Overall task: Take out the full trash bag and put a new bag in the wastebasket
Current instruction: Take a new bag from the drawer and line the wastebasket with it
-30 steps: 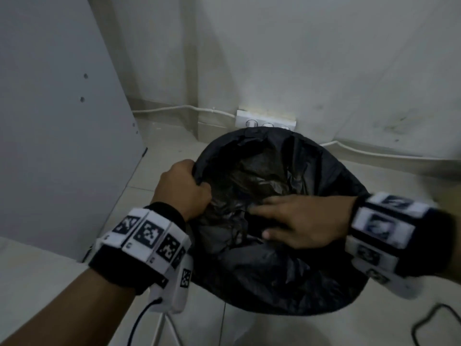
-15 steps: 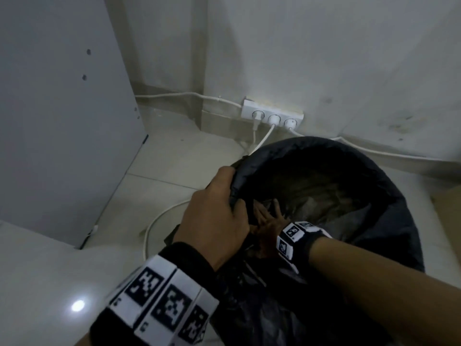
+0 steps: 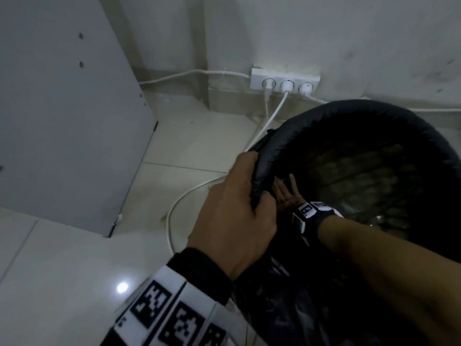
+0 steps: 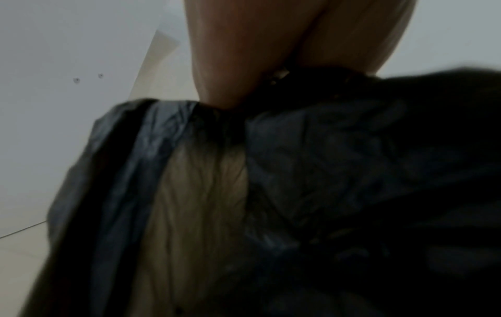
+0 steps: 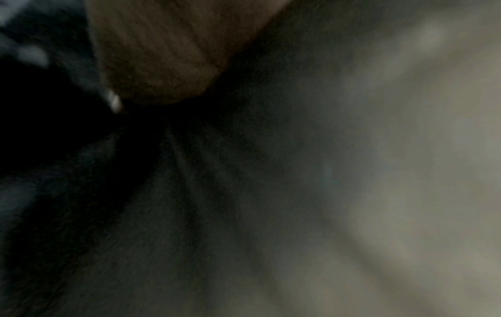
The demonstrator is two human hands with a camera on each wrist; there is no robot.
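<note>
A black trash bag lines the wastebasket, its edge folded out over the round rim. My left hand grips the near-left part of that rim, fingers curled over the plastic. In the left wrist view the fingers dig into the gathered black film. My right hand is down inside the bag, fingers spread flat against the inner wall just below the left hand. The right wrist view is dark and blurred, showing only a fingertip against dim plastic. The basket itself is hidden under the bag.
A white power strip with three plugs sits at the wall foot behind the basket. White cables loop over the tiled floor left of it. A grey cabinet panel stands at the left.
My right hand has gone from lying on top of the crumpled bag to reaching deep inside it. The bag mouth has spread open round the rim. The left hand keeps its grip.
</note>
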